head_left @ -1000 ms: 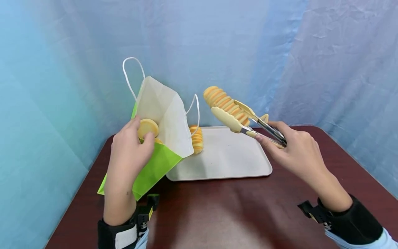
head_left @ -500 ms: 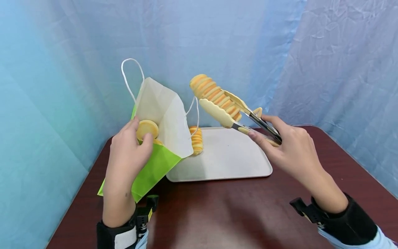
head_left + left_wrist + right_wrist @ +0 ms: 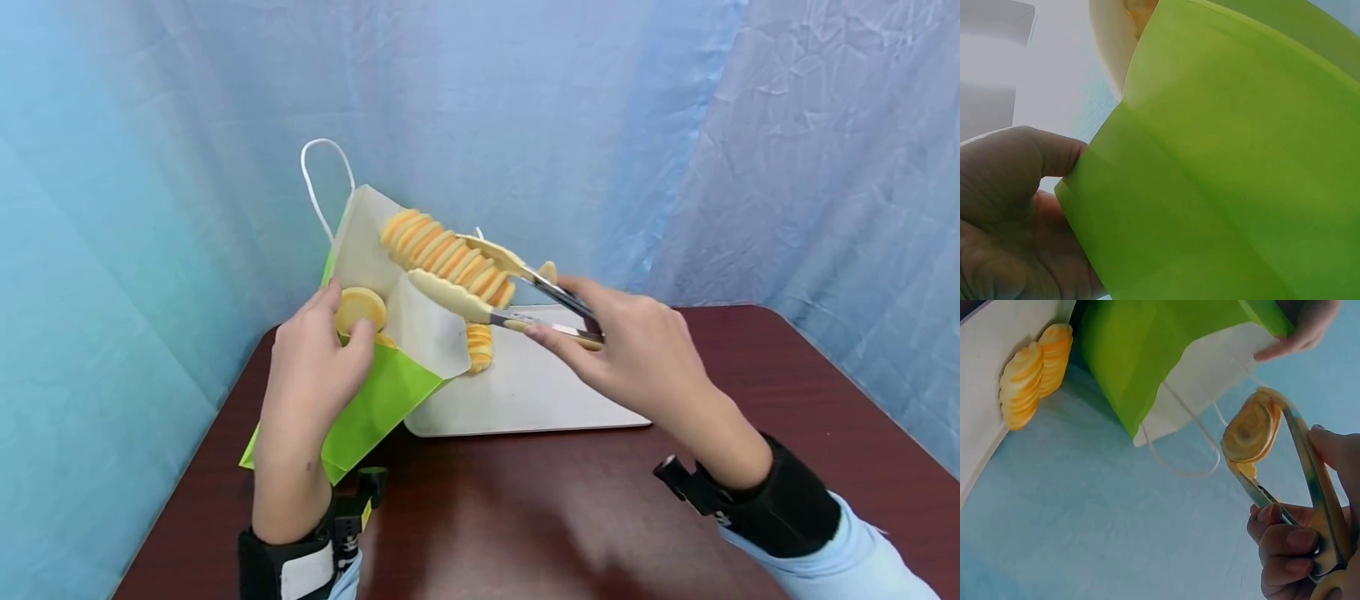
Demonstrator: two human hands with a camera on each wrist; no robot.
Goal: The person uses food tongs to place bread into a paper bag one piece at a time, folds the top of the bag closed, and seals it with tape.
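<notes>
My left hand [image 3: 311, 367] grips the near rim of a green paper bag [image 3: 375, 400] with a white inside, tilted open toward the right. A round yellow piece [image 3: 360, 308] shows at the rim by my fingertips. My right hand [image 3: 637, 358] squeezes cream-tipped metal tongs [image 3: 525, 296], which clamp a ridged orange-yellow roll [image 3: 442, 254] held over the bag's mouth. The left wrist view shows my thumb [image 3: 1016, 187] against the green bag [image 3: 1229, 169]. The right wrist view shows the tongs [image 3: 1310, 487], the roll's end [image 3: 1250, 431] and the bag [image 3: 1166, 356].
A white tray [image 3: 540, 400] lies on the dark red table [image 3: 525, 517] behind the bag, with a ridged roll [image 3: 480, 346] at its left end; the right wrist view shows two rolls [image 3: 1035, 372] there. Blue cloth hangs behind and on both sides.
My right hand has carried the tongs and the roll leftward, from above the tray to over the bag's open mouth. The left hand and bag have stayed put.
</notes>
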